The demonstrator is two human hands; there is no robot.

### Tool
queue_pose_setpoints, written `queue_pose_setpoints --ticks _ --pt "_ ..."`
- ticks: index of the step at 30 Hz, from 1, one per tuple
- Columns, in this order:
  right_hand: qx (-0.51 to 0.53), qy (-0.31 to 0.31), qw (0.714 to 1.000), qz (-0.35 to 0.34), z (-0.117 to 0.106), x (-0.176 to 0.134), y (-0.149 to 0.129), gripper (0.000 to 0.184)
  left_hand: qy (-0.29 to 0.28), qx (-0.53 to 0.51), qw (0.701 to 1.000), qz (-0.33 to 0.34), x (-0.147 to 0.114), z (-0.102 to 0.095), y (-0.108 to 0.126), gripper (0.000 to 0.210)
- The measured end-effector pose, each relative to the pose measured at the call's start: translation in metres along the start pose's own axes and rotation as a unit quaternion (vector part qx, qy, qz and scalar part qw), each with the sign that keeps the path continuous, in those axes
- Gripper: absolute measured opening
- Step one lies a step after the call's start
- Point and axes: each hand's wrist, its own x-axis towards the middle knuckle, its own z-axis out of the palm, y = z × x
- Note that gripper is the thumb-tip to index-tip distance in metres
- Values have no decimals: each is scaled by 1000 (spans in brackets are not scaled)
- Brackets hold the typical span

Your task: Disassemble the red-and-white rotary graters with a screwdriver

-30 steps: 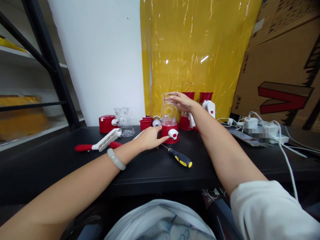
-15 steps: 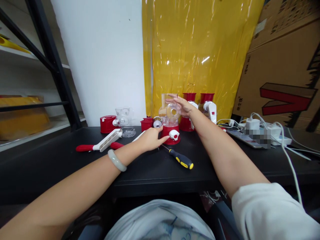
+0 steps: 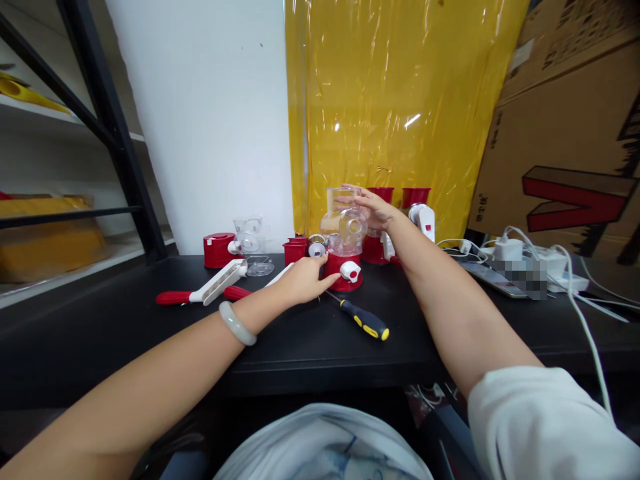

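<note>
A rotary grater's red base [image 3: 344, 286] stands upright on the black table, with a white knob [image 3: 349, 271] on its front. My left hand [image 3: 304, 279] grips the base's left side, thumb and fingers apart around it. On top sits the clear plastic housing [image 3: 340, 227]. From the right, my right hand [image 3: 376, 209] holds the housing, its fingers reaching round the upper tube and seen partly through the plastic. A screwdriver [image 3: 366, 321] with a dark and yellow handle lies in front of the base. Left of the housing is a round metal-rimmed part [image 3: 317, 246].
At left stand another red base [image 3: 218, 251] and clear housing [image 3: 247, 235], near a white crank with a red handle [image 3: 173, 298]. A second red handle [image 3: 236, 293] lies partly behind my left arm. Graters with red hoppers [image 3: 416, 196] stand behind my right arm; white chargers [image 3: 509, 249] sit right.
The whole view has shifted slightly. Both hands keep their places on the grater, with the right hand's fingers a little further round the clear housing.
</note>
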Motion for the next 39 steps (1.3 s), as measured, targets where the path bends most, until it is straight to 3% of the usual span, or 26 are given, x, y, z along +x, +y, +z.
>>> queue_pose_setpoints --ticks 8,13,19,25,29,33,39 --pt "-74 18 997 17 -19 -12 -30 67 0 -38 999 -14 0 -2 1 59" --pt "-98 -9 995 19 -29 -24 -48 68 30 -126 991 -45 2 1 -4 73" --pt "-134 -20 990 45 -32 -37 -65 69 16 -251 964 -84 34 9 -11 74" --pt "-127 -48 990 36 -34 -38 -69 71 -73 -279 954 -84 69 7 -11 90" --pt "-110 -70 991 31 -32 -37 -70 73 -42 -291 953 -78 74 -1 -14 96" --pt "-113 -52 992 36 -31 -37 -71 72 16 -310 945 -105 66 -39 -25 101" --pt "-95 -63 991 65 -32 -32 -63 66 176 -276 929 -176 29 -143 -71 91"
